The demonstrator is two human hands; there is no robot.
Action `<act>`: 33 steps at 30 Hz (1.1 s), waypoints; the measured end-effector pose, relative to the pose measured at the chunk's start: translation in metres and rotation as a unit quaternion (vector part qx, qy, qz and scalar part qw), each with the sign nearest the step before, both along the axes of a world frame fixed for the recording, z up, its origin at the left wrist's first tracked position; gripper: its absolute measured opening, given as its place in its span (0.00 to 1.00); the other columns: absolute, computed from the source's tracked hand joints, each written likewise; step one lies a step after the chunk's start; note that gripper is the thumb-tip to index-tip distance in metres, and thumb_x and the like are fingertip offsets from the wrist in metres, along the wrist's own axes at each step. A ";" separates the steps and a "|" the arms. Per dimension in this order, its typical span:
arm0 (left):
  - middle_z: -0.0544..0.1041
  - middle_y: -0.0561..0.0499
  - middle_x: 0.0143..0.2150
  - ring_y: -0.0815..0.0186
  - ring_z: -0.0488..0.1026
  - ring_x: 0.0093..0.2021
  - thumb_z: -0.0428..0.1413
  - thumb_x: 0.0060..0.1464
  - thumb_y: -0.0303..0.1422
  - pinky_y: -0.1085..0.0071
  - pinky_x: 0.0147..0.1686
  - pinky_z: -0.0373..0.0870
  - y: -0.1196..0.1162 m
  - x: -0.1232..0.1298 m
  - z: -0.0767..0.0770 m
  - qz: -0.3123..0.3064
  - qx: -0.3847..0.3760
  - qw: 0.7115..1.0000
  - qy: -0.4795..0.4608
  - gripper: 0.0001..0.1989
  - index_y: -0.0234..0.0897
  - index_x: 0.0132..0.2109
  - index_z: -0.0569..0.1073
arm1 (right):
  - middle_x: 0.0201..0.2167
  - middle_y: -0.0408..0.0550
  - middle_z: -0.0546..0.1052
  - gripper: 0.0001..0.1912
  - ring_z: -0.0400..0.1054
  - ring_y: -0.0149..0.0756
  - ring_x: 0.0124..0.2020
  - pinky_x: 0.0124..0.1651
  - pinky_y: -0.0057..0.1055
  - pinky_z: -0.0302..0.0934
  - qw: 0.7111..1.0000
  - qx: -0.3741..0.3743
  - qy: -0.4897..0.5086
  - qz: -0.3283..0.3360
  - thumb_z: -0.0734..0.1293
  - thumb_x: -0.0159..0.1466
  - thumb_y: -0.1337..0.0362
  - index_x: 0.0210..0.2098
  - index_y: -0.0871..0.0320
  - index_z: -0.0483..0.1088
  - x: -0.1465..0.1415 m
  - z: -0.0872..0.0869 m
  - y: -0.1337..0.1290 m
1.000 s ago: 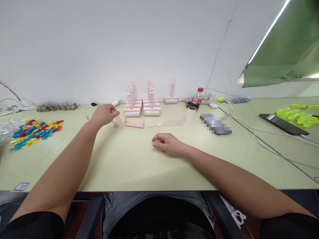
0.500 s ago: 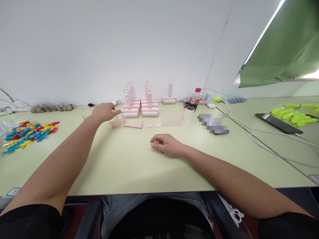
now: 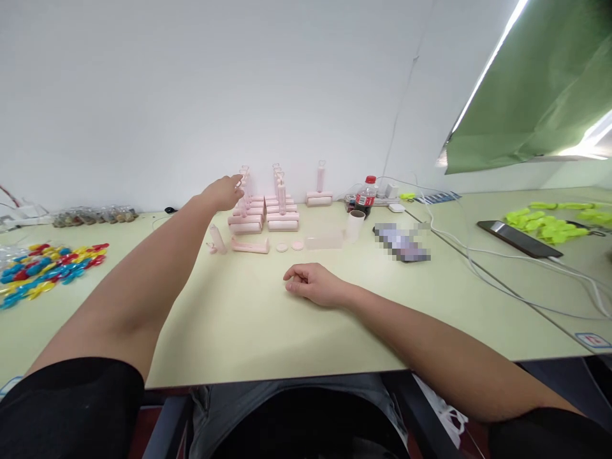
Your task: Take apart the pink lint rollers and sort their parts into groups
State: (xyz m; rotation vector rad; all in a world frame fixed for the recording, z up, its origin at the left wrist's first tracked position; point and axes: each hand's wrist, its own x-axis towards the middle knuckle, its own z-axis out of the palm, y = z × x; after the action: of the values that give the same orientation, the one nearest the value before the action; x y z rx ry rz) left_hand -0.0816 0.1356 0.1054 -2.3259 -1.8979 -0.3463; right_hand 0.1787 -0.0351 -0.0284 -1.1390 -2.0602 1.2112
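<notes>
My left hand (image 3: 226,192) is stretched out to the back of the table, its fingers closed at the heart-loop top of a pink lint roller (image 3: 245,223) in the front left of the group; the fingers partly hide its handle. Below that hand a slim pale pink handle (image 3: 218,239) stands upright and slightly tilted, beside a small pink piece (image 3: 211,247). To its right lie a long pink trough-shaped part (image 3: 250,245) and two round pink caps (image 3: 282,247). My right hand (image 3: 315,284) rests on the table, loosely curled with fingers apart, holding nothing.
More pink lint rollers (image 3: 282,220) stand by the wall, one apart (image 3: 319,198). A clear box (image 3: 324,240), white paper roll (image 3: 354,225), cola bottle (image 3: 366,197) and blurred phone (image 3: 401,242) follow rightward. Colourful plastic pieces (image 3: 52,268) lie left; cables (image 3: 471,255) cross the right.
My left hand has moved up and right, from above the slim pink handle to the front-left lint roller. The slim handle shows more fully. My right hand has stayed put; the view has shifted slightly.
</notes>
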 end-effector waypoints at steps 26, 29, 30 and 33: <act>0.69 0.55 0.22 0.72 0.65 0.20 0.57 0.54 0.42 0.74 0.22 0.62 -0.150 0.041 -0.022 -0.119 0.150 0.810 -0.554 0.12 0.36 0.34 0.72 | 0.38 0.52 0.73 0.33 0.67 0.35 0.31 0.17 0.25 0.59 0.957 0.006 0.274 -0.092 0.73 0.53 0.47 0.51 0.60 0.67 -0.003 0.016 0.005; 0.70 0.56 0.25 0.72 0.66 0.20 0.61 0.49 0.47 0.74 0.19 0.61 -0.152 0.048 -0.061 -0.125 0.041 0.735 -0.665 0.19 0.38 0.40 0.71 | 0.38 0.52 0.73 0.32 0.66 0.34 0.30 0.20 0.26 0.61 0.952 0.003 0.295 -0.083 0.74 0.53 0.47 0.49 0.60 0.67 -0.003 0.018 0.002; 0.70 0.56 0.25 0.72 0.65 0.20 0.62 0.47 0.48 0.74 0.20 0.61 -0.153 0.051 -0.072 -0.130 -0.004 0.743 -0.656 0.20 0.37 0.40 0.72 | 0.38 0.51 0.73 0.32 0.66 0.34 0.30 0.20 0.26 0.61 0.951 0.005 0.295 -0.086 0.74 0.52 0.47 0.49 0.59 0.66 -0.003 0.017 0.002; 0.75 0.51 0.29 0.66 0.72 0.29 0.65 0.43 0.47 0.71 0.28 0.68 -0.157 0.062 -0.097 -0.171 -0.112 0.781 -0.590 0.20 0.36 0.36 0.76 | 0.35 0.46 0.72 0.35 0.67 0.33 0.28 0.18 0.26 0.59 0.951 0.013 0.290 -0.103 0.75 0.50 0.47 0.49 0.55 0.60 -0.004 0.009 0.004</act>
State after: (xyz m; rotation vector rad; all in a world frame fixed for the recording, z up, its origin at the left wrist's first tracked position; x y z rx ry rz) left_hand -0.0197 -0.0212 0.0085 -2.8815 -1.8109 -2.1540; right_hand 0.1748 -0.0307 -0.0191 -0.8288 -1.4736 1.2265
